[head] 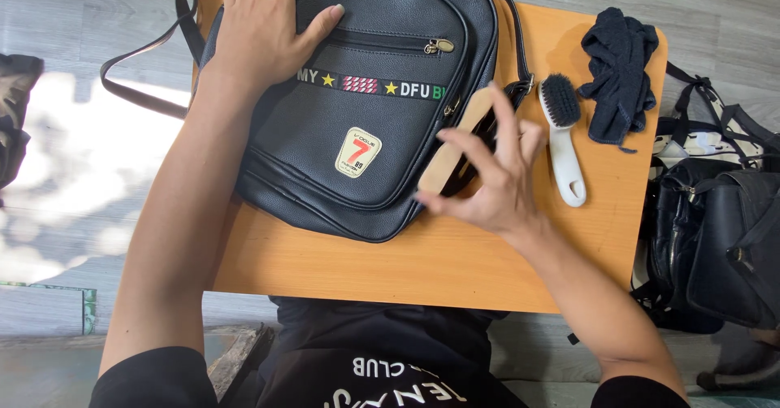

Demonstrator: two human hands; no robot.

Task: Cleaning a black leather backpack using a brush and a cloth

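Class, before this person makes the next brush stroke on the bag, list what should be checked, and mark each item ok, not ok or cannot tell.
1. Left hand presses flat on the black leather shoulder bag: ok.
2. Right hand grips the wooden-backed brush: ok.
3. Bag lies fully on the small orange wooden table: not ok, its top overhangs.
4. Front zip closed: ok.
5. Bristles touching the leather: cannot tell.
6. White-handled brush and dark cloth lie apart from the bag: ok.

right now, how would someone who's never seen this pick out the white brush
Start at the orange wooden table and look right of the big black bag. The white-handled brush lies flat between the right hand and a crumpled dark cloth. It alone has a white handle; the hand's brush is tan wood.
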